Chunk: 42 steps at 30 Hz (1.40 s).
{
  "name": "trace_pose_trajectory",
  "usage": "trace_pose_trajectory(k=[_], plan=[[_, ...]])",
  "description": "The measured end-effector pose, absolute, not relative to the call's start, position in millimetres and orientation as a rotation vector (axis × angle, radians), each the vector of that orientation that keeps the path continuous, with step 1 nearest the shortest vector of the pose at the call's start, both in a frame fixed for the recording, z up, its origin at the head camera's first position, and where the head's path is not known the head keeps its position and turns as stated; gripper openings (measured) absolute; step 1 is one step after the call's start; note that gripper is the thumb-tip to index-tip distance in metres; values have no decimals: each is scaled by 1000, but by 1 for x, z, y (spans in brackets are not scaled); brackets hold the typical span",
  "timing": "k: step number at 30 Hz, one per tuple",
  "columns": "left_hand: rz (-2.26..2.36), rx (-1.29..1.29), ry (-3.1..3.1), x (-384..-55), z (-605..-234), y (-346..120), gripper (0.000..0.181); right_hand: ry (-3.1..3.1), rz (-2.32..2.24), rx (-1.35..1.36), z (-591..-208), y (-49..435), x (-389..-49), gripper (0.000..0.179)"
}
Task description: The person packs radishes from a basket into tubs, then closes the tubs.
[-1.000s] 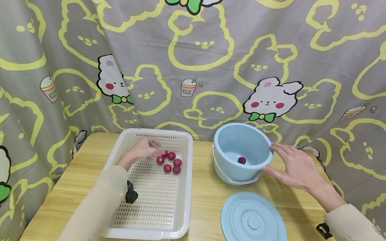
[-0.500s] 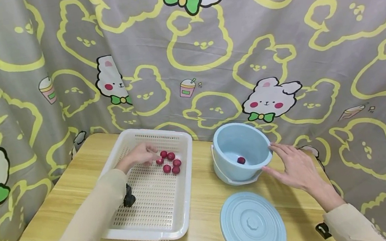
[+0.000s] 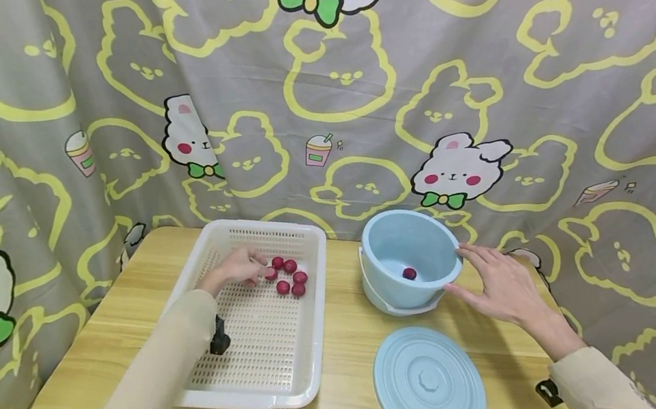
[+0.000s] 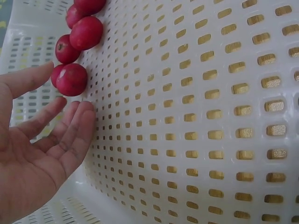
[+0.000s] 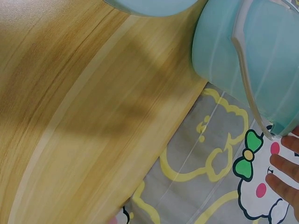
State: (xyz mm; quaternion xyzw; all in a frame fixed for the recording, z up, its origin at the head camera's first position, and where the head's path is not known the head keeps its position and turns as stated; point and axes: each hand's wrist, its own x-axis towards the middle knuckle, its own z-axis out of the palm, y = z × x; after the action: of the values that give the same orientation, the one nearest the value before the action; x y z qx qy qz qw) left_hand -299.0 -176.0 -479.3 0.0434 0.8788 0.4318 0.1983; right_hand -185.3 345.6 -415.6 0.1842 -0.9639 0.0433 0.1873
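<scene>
Several small round red radishes [image 3: 299, 277] lie together at the far right of a white perforated basket [image 3: 317, 344]. My left hand [image 3: 241, 267] reaches down beside them. In the left wrist view its thumb and fingers [image 4: 77, 133] are spread apart with nothing between them, the fingertips right by the nearest radish [image 4: 71, 80]. To the right stands a light blue bucket [image 3: 385, 287] with one radish [image 3: 409, 274] on its bottom. My right hand [image 3: 504, 288] rests its fingertips and thumb against the bucket's right rim, fingers fairly straight; only fingertips [image 5: 282, 165] show in the right wrist view.
A round light blue lid [image 3: 429, 381] lies flat on the wooden table [image 3: 349, 367] in front of the bucket. The bucket's handle [image 5: 243, 60] hangs down its side. A grey patterned curtain [image 3: 258, 55] hangs behind the table.
My left hand, higher over the basket a second ago, has shifted slightly left and down beside the radishes. The right hand stays at the bucket rim.
</scene>
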Motion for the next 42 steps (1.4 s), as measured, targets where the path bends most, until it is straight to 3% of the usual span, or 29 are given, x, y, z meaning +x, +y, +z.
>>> trace_pose_trajectory(k=[16, 42], plan=[[1173, 81, 2455, -297, -483, -169, 37, -2725, 141, 500, -417, 346, -185, 77], [1299, 132, 2479, -297, -473, -180, 39, -2734, 138, 502, -416, 345, -184, 77]])
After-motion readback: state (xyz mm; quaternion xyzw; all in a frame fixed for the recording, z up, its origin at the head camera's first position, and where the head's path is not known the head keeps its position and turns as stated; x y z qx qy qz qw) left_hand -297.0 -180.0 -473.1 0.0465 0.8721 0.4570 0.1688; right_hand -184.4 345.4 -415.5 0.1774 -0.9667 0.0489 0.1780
